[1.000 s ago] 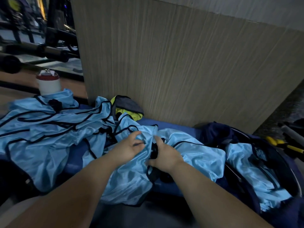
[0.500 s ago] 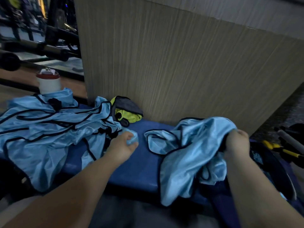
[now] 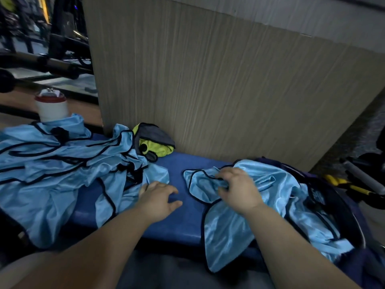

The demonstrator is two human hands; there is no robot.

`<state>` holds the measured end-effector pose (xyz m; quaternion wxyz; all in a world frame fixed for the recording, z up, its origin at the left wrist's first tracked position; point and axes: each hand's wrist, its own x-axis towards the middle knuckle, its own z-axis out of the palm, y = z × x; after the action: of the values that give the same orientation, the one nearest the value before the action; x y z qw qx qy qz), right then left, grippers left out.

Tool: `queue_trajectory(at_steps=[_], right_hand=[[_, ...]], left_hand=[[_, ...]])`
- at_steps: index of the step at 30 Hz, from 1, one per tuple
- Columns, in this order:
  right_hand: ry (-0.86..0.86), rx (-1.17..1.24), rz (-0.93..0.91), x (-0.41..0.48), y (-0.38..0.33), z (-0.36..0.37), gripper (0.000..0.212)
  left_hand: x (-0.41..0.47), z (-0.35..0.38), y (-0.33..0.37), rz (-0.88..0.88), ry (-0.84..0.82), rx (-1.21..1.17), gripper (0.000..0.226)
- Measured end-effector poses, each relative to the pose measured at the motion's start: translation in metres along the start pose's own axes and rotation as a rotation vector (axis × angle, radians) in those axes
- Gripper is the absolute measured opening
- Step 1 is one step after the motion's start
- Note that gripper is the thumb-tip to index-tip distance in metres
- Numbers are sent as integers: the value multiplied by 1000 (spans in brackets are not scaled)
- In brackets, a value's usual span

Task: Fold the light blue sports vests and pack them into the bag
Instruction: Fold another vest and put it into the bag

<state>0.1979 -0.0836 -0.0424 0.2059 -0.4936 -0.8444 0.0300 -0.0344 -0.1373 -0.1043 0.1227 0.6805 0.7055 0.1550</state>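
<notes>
Blue bench (image 3: pixel 183 220) bears one vest (image 3: pixel 229 232); right hand (image 3: pixel 239 190) clutches it, fingers curled, left hand (image 3: pixel 158 200) open, fingers apart: flatten the vest before folding

The right hand (image 3: pixel 237 189) gripped a light blue vest (image 3: pixel 229 226) on the blue bench (image 3: pixel 183 217); the left hand (image 3: pixel 158 200) rested open beside the heap of vests (image 3: pixel 52 163).

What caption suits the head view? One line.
Right hand grips a crumpled light blue sports vest on a blue bench; left hand open beside the vest pile.
</notes>
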Motion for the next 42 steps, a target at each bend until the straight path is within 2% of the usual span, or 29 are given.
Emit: queue_trajectory(at_steps=[3,5,9,12,14,16,19,22,25,28,30,33,37,42], right_hand=[[-324,-223,142,0,1,14,58],[-417,-327,198,-3,4,19,69],[-315,-302,273,-7,10,22,62],[-203,-163,347,-6,9,21,68],[-191,-147,377,-2,6,19,69],[-228,-257,391,3,1,17,61],[-219,-566,361,9,-6,20,47],[-110,-604,217,18,-12,29,39],[-143,-380,180,32,-16,38,52],[-329,-63,371,44,-19,46,64],[-362,79,460,48,-20,50,68],[-392,147,426,48,-29,49,55],[-399,608,490,41,-41,50,45],[-304,1054,558,32,-46,50,29]], left_hand=[[-1,1,-2,23,-10,14,41],[-2,1,-4,38,-24,14,40],[-3,1,-5,51,-15,-8,39],[-1,0,-4,42,6,-37,39],[0,-1,-2,42,18,-50,39],[0,-1,1,50,24,-56,40],[0,-1,4,54,23,-59,40],[1,-1,5,53,19,-58,40],[3,-1,3,55,20,-71,40],[4,-3,3,63,32,-96,43],[6,-3,3,62,36,-126,47],[8,-2,5,35,31,-197,50],[10,0,9,24,34,-224,45],[10,-2,14,0,170,-377,12]])
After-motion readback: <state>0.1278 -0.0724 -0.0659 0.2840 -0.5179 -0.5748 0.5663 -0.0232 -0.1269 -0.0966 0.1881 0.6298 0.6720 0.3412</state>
